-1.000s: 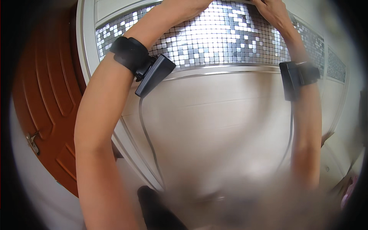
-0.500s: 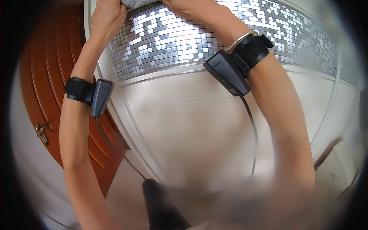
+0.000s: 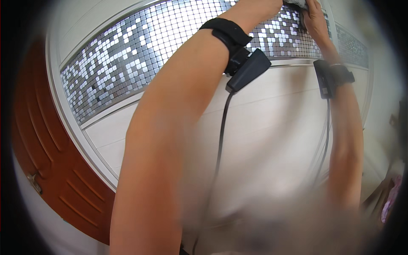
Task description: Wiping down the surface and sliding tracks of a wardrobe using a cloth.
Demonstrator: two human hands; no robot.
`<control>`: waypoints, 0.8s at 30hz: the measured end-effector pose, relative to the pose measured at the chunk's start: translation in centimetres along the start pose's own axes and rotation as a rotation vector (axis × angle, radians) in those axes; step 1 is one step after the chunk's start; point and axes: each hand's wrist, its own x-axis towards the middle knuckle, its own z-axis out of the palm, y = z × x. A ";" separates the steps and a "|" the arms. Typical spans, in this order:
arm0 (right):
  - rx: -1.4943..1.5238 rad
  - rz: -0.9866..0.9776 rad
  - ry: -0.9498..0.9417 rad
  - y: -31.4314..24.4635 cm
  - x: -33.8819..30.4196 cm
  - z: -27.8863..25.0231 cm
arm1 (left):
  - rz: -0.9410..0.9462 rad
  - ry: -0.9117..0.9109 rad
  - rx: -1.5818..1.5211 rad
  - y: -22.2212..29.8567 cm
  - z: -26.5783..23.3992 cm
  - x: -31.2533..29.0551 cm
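Grey cloth (image 3: 296,3) sits pinched under the right hand (image 3: 315,19) against the mosaic tile band (image 3: 127,63); the left hand (image 3: 272,4) is cut off, its grip unreadable. Most tiles left of the grip look unwiped, I judge.

forearms 2 | black wrist straps (image 3: 227,36) 2 | cables 2 | mosaic tile band (image 3: 127,63) 1 | red-brown door (image 3: 46,170) 1

Tiled wall with mosaic band, wooden door at 8 o'clock.

Silver-and-grey mosaic strip (image 3: 140,55) runs from 9 o'clock up to 1 o'clock, framed by pale trim. Below it, cream wall tiles (image 3: 272,127) fill the centre. Reddish-brown panelled door (image 3: 46,170) at 8 o'clock, metal handle (image 3: 34,182) near its edge. Even daylight, soft glare on the mosaic. Bottom of view blurred.
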 end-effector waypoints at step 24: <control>-0.170 0.405 -0.123 -20.8 -16.7 -4.1 | 0.203 -0.221 -0.166 4.0 -11.4 -14.0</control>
